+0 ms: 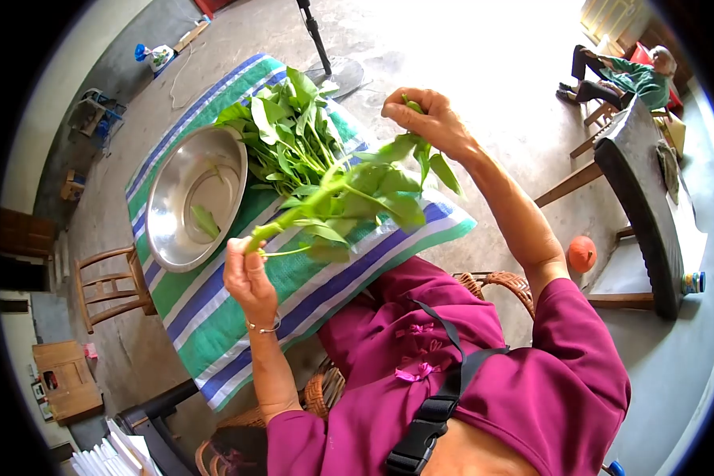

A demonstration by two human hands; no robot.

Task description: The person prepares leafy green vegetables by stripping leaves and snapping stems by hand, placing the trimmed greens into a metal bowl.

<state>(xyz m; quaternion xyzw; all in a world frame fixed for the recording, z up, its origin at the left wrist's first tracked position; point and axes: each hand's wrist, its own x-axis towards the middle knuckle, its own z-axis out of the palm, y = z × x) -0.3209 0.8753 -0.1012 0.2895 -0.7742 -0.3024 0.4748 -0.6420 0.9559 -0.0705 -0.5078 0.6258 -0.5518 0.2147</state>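
My left hand [251,284] pinches the thick lower end of a stalk of leafy greens [329,194] that looks like water spinach. The stalk slants up and right across the table, its leaves spreading below my right hand [430,123]. My right hand is closed, with a bit of green stem [411,103] showing between its fingers; whether that bit is still joined to the stalk I cannot tell. Behind the stalk lies a pile of the same greens [282,135]. Left of the pile stands a metal basin [157,230] with a leaf [205,221] in it.
A striped cloth [206,337] covers the table. A wooden chair [111,287] stands at its left, a black stand [317,40] behind it. On the right are a dark-backed chair [639,206], a round orange-red object [581,254] and a seated person [642,86].
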